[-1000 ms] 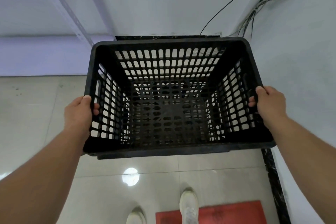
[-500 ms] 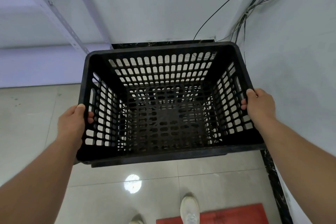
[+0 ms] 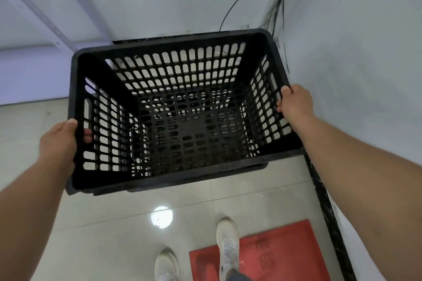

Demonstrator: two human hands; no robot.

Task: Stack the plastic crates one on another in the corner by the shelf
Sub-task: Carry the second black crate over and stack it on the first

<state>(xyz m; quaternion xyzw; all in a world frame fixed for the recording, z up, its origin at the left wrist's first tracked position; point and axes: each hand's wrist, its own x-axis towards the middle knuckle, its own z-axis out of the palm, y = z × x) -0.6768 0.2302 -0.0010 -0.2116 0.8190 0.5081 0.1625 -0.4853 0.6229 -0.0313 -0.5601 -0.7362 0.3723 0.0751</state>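
Glossy pale floor tiles (image 3: 114, 223) meet white walls (image 3: 354, 52); a red mat (image 3: 274, 255) lies nearby.

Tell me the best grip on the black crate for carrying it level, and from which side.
Take the black crate by the top rim of its two short end walls, one hand from each side. That is how it is held now: left hand and right hand wrap the rim with fingers through the upper slots. The long walls would probably spread the arms too wide.
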